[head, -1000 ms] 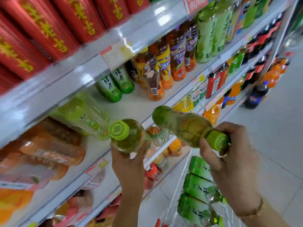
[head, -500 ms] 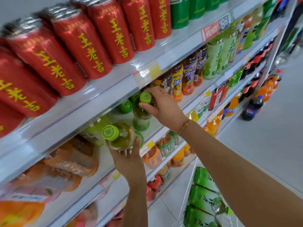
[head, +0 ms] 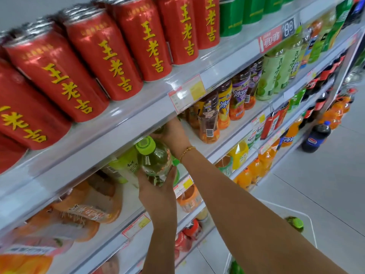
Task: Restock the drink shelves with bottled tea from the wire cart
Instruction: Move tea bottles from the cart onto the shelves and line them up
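Head cam, dead centre: left hand (head: 158,194) has fingers and thumb wrapped round the lower body of a green-capped tea bottle (head: 155,163). The bottle is tilted, cap toward the camera, right at the front lip of the middle shelf (head: 211,150). Right hand (head: 172,134) is just above it, tucked in under the upper shelf (head: 138,119). Its fingers look curled, but I can't tell if they've got a bottle, since the edge hides that.

If it were me, I'd stand the held bottle upright first. Then slide it back next to the other green bottles (head: 126,165) without bumping the amber bottles (head: 209,119) further right in the frame.

Versus half a second ago: the right hand was pinching a bottle by its cap in plain view and now it's deeper in. The left's bottle has come up closer to the shelf. Wire cart (head: 308,216) sits lower right.
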`<state>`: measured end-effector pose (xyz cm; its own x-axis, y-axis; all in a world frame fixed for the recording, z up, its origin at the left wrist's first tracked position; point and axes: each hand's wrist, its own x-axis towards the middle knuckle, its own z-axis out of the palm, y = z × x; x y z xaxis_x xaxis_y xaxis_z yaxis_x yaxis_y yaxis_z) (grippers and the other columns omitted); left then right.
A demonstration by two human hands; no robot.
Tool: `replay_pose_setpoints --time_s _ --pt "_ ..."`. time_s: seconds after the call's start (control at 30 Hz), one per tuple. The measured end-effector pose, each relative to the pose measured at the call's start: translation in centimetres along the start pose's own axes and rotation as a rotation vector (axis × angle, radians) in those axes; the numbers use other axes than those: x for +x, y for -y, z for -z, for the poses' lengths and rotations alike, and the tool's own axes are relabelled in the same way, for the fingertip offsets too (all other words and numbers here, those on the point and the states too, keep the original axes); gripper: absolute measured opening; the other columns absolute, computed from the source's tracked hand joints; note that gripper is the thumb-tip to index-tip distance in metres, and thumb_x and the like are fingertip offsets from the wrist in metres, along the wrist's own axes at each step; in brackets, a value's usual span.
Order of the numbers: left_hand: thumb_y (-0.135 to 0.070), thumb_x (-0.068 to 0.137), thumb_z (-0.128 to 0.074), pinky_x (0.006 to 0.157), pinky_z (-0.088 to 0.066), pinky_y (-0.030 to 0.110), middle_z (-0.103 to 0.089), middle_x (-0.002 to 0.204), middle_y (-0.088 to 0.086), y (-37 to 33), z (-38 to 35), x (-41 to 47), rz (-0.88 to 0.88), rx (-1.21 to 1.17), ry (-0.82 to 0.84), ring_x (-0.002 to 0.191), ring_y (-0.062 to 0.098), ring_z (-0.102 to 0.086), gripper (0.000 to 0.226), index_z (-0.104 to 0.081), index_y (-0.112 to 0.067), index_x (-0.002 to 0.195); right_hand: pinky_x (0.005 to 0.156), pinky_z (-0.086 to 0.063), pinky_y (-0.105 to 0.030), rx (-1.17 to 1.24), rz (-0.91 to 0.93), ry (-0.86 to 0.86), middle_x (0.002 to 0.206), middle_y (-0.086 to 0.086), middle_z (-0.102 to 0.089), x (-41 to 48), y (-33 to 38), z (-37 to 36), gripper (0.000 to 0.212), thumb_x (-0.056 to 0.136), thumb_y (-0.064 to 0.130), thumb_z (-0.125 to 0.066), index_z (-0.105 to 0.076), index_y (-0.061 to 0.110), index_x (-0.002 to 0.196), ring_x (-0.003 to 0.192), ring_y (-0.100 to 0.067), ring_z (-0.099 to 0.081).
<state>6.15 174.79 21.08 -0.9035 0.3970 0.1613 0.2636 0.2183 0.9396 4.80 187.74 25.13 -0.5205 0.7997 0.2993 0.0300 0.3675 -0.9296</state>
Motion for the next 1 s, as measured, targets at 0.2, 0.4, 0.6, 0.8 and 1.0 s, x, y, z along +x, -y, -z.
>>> replay_pose_setpoints --time_s 0.2,0.4,0.6,0.8,1.0 --pt "-0.017 0.072 -0.08 0.091 -0.046 0.028 -0.064 0.118 0.005 0.1 -0.5 0.0 -0.013 0.032 0.014 0.104 0.022 -0.062 0.069 -0.048 -0.013 0.132 0.095 -0.047 -0.041 -0.173 -0.18 0.113 0.117 -0.005 -0.059 -3.7 -7.7 1.5 0.053 0.075 0.022 -0.074 -0.05 0.013 0.121 0.107 -0.022 -0.056" --pt "-0.012 0.073 -0.078 0.066 -0.038 0.004 -0.065 0.108 -0.001 0.5 -1.2 0.5 -0.04 0.106 0.038 0.089 0.013 -0.061 0.061 -0.051 -0.015 0.128 0.096 -0.038 -0.027 -0.163 -0.115 0.275 0.133 -0.003 -0.053 -2.8 -9.0 1.8 0.062 0.084 0.024 -0.065 -0.036 0.021 0.139 0.119 -0.02 -0.05" --pt "-0.012 0.075 -0.076 0.06 -0.033 -0.007 -0.059 0.093 -0.016 0.7 -1.4 1.2 -0.073 0.176 0.05 0.076 -0.013 -0.055 0.049 -0.052 -0.019 0.117 0.096 -0.041 -0.03 -0.229 -0.083 0.096 0.122 -0.006 -0.048 -2.4 -10.7 1.5 0.062 0.074 0.027 -0.075 -0.049 0.015 0.129 0.111 -0.022 -0.046" --pt "-0.028 0.078 -0.074 0.075 -0.037 0.022 -0.058 0.112 0.0 0.3 -4.3 3.6 -0.086 0.237 0.06 0.092 0.012 -0.052 0.057 -0.049 -0.008 0.125 0.097 -0.042 -0.035 -0.282 -0.126 -0.119 0.123 -0.01 -0.046 -1.8 -11.2 1.3 0.054 0.081 0.019 -0.069 -0.047 0.009 0.129 0.112 -0.028 -0.046" --pt "-0.04 0.074 -0.076 0.073 -0.042 0.031 -0.06 0.116 0.015 1.0 -6.3 5.9 -0.056 0.37 -0.095 0.102 0.031 -0.06 0.068 -0.047 -0.003 0.123 0.093 -0.042 -0.034 -0.28 -0.137 -0.143 0.126 -0.012 -0.047 -1.3 -11.8 1.0 0.064 0.082 0.022 -0.068 -0.038 0.009 0.137 0.113 -0.029 -0.047"
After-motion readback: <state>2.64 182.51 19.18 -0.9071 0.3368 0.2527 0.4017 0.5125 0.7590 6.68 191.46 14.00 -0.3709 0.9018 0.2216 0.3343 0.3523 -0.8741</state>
